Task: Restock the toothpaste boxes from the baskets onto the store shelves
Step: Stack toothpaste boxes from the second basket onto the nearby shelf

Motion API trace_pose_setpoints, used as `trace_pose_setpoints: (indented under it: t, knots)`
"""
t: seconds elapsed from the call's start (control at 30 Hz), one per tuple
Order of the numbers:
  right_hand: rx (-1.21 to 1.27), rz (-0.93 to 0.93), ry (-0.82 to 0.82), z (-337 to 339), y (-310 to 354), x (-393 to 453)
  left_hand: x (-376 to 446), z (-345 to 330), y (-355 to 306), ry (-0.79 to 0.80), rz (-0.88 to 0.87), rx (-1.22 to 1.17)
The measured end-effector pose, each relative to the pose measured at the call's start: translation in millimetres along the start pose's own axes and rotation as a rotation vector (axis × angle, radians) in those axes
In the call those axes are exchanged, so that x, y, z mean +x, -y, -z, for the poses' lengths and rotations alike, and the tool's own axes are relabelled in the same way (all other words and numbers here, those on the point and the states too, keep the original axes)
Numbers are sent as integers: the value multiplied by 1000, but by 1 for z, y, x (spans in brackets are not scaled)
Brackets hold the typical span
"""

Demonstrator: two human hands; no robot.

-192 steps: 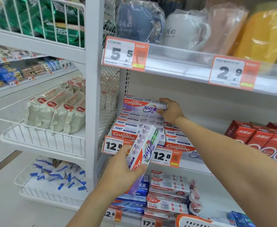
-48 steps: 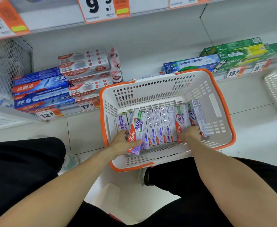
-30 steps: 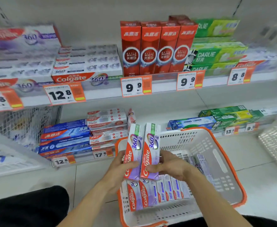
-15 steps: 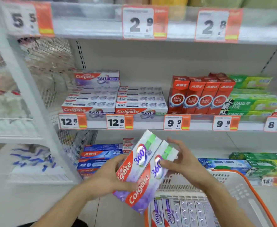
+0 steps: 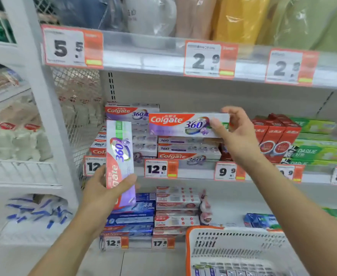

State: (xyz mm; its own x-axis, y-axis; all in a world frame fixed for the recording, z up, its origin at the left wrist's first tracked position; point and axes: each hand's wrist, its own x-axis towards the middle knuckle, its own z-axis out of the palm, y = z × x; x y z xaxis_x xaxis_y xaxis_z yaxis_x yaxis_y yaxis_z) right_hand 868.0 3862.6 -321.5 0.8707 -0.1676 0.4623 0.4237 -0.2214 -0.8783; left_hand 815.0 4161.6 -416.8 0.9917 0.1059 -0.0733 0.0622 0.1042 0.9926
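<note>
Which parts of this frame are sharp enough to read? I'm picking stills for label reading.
Head view: the Colgate box in the right hand and the 12.8 price tag read clearly; the box in the left hand is slightly smeared; the top-shelf bagged goods show glare; the basket and frame edges are blurred, shelves bowed.

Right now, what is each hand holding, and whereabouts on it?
Left hand grips an upright Colgate box by its lower end. Right hand holds a level Colgate box by its right end.

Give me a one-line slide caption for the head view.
Right hand lifts one Colgate box toward shelf stack; left hand holds another.
</note>
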Motion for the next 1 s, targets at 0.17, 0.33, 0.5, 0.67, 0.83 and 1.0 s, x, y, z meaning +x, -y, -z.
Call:
trace_pose_setpoints:
  t: [0.17,0.33,0.5,0.67,0.83,1.0]
  knots:
    - [-381,-118,109,-36,-25,39,-7,-9,-7,38,-4,-44]
    - [-900,-67,460,-38,-26,75,-9,-12,-11,76,-3,-42]
    - [-1251,-109,540,-46,-28,109,-5,-14,-11,66,-13,-2]
    - [-735,108,581,-58,4,92,3,-9,-14,117,-139,236]
    - [-774,213,1113,-74,53,43,1,-13,-27,279,-264,553]
    - [-905,263,1061,-71,39,31,1,-21,-35,94,-380,595]
